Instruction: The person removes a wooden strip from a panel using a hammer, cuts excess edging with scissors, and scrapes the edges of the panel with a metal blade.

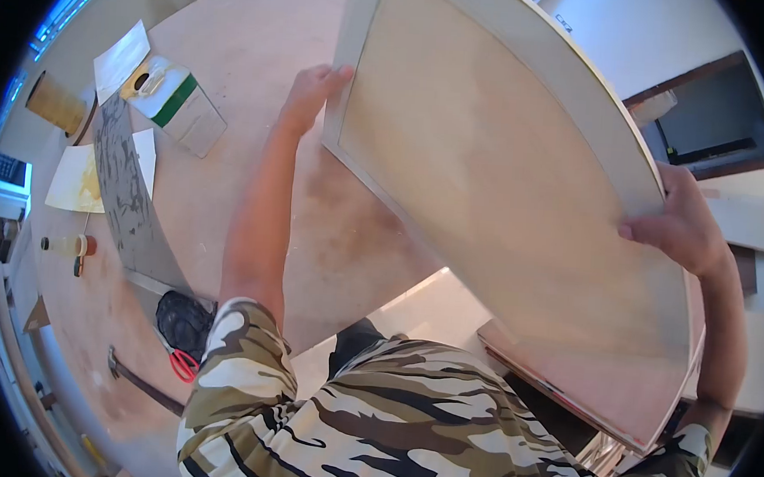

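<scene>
A large flat panel (483,157), beige in the middle with a pale grey border, is held tilted in front of me on the right. My left hand (314,94) grips its left edge, the thumb lying on the border. At the opposite edge my right hand (682,224) is closed, its thumb on the front face and the other fingers hidden behind. Beneath the panel's lower right part shows a pinkish board surface (604,392).
A pinkish tabletop (264,21) carries a metal can with a green band (180,104), a stained grey strip (127,188), small bottles (71,244), a black bundle (183,318), red-handled scissors (183,366) and a hammer (146,383). A brown cylinder (56,102) stands at the far left.
</scene>
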`<state>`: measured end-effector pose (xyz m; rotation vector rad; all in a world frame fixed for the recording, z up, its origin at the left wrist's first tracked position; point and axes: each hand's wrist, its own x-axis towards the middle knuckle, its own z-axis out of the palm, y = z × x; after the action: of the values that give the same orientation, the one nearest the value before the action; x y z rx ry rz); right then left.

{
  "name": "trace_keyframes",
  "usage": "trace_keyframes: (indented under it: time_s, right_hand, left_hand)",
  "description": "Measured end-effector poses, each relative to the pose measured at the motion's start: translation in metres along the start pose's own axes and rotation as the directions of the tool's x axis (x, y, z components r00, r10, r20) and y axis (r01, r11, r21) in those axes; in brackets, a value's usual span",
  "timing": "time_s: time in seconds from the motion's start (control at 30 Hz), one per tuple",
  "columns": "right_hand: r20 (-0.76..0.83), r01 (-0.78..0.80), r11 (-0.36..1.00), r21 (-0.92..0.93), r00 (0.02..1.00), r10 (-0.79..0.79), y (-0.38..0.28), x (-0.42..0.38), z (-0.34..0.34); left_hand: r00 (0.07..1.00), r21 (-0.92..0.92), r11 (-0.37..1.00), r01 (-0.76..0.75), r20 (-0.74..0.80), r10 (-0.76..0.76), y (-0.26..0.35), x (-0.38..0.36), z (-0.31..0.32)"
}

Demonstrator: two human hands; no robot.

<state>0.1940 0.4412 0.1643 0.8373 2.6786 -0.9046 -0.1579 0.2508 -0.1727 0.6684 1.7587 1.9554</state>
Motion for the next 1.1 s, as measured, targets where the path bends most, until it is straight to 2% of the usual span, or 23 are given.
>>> trace_keyframes:
  time_s: [0.1,0.13,0.17,0.23,0.27,0.33,0.43,0.47,0.53,0.57,0.63,0.67,0.7,0.77,0.83,0.9,1.03,1.1]
  right_hand:
    - [0.075,0.008,0.977,-0.215,0.997,0.008,-0.028,-0.005,-0.014]
    - [0.110,0.007,0.954,-0.299,0.994,0.027,-0.033,-0.006,-0.016]
    - [0.142,0.141,0.923,-0.359,0.985,-0.096,-0.029,-0.005,-0.017]
    - [0.227,0.409,0.794,-0.450,0.912,-0.341,-0.017,-0.003,-0.020]
    - [0.207,0.497,0.699,-0.514,0.863,-0.461,-0.020,-0.003,-0.016]
    - [0.183,0.579,0.614,-0.536,0.790,-0.585,-0.017,0.001,-0.013]
    - [0.227,0.612,0.633,-0.474,0.780,-0.583,-0.006,0.014,-0.011]
    - [0.269,0.613,0.660,-0.434,0.787,-0.555,-0.001,0.023,-0.011]
    - [0.295,0.661,0.591,-0.463,0.743,-0.601,0.014,0.037,-0.005]
    - [0.310,0.681,0.573,-0.456,0.725,-0.615,0.020,0.043,-0.005]
    - [0.341,0.707,0.564,-0.427,0.703,-0.624,0.033,0.052,-0.008]
    - [0.352,0.706,0.577,-0.412,0.707,-0.614,0.038,0.055,-0.009]
    - [0.315,0.734,0.522,-0.435,0.667,-0.676,0.041,0.056,-0.008]
    - [0.233,0.760,0.430,-0.488,0.588,-0.774,0.051,0.053,-0.006]
    - [0.190,0.761,0.453,-0.464,0.586,-0.788,0.052,0.055,-0.001]
    - [0.172,0.755,0.509,-0.413,0.614,-0.770,0.054,0.059,0.006]
    - [0.192,0.740,0.610,-0.282,0.667,-0.720,0.050,0.060,0.004]
    - [0.074,0.815,0.472,-0.334,0.522,-0.849,0.066,0.064,0.008]
  left_hand:
    - [0.985,-0.048,0.996,-0.071,-0.161,0.062,-0.030,-0.066,-0.025]
    - [0.967,-0.143,0.987,-0.070,-0.253,0.032,-0.026,-0.098,-0.022]
    - [0.940,-0.234,0.969,-0.078,-0.341,-0.007,-0.021,-0.130,-0.018]
    - [0.854,-0.222,0.973,-0.056,-0.516,-0.069,-0.050,-0.181,-0.024]
    - [0.807,-0.209,0.976,-0.064,-0.586,-0.073,-0.056,-0.207,-0.025]
    - [0.736,-0.138,0.976,-0.167,-0.676,0.031,-0.028,-0.243,-0.001]
    - [0.679,-0.133,0.969,-0.206,-0.733,0.044,-0.029,-0.281,0.005]
    - [0.673,-0.025,0.983,-0.181,-0.732,0.105,-0.047,-0.292,0.003]
    - [0.676,0.071,0.996,-0.059,-0.732,0.092,-0.045,-0.310,0.001]
    - [0.683,0.049,0.998,0.025,-0.731,0.019,-0.028,-0.315,0.006]
    - [0.660,0.198,0.980,-0.025,-0.733,0.165,-0.011,-0.319,0.011]
    - [0.624,0.315,0.949,0.004,-0.743,0.243,-0.011,-0.325,0.011]
    - [0.584,0.423,0.905,0.045,-0.746,0.320,-0.010,-0.331,0.011]
    - [0.462,0.649,0.712,0.267,-0.735,0.497,-0.039,-0.352,0.002]
    - [0.255,0.219,0.878,0.426,-0.960,0.116,-0.052,-0.384,-0.001]
    - [0.046,0.153,0.841,0.519,-0.987,0.152,-0.064,-0.412,-0.007]
    - [-0.020,0.150,0.611,0.777,-0.965,0.263,-0.091,-0.471,-0.033]
    - [-0.064,0.100,0.520,0.848,-0.955,0.289,-0.089,-0.491,-0.050]
